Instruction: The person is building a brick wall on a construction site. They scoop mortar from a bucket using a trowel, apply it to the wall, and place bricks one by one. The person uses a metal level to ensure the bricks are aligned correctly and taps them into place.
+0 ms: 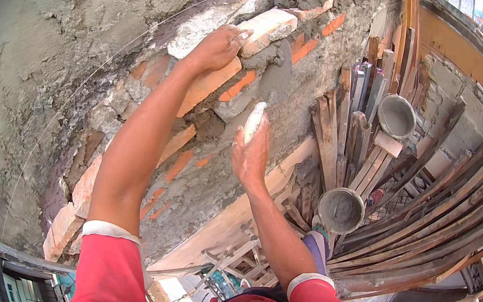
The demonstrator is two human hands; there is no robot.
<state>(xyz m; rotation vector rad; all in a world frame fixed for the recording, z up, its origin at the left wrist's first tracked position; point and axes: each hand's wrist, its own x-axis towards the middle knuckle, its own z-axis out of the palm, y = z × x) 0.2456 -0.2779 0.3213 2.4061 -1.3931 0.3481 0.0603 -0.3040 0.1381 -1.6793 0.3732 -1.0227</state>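
Note:
High up on the rough wall, my left hand (216,48) is closed with bent fingers at the near end of a pale, mortar-smeared brick (269,30). That brick lies in an uneven row, with an orange brick (210,85) just below my hand. Wet grey mortar (277,72) coats the wall beside the row. Lower and to the right, my right hand (251,155) is wrapped round a whitish, rounded, handle-like piece (253,123). Its upper end pokes out past my fingers; the rest is hidden, so its kind cannot be made out.
A thin string (103,60) runs along the plastered wall (53,44) at left. On the right, a bucket (396,117) of grey mortar and a second bucket (341,211) stand among stacked timber planks (429,221). More bricks (63,231) jut out at lower left.

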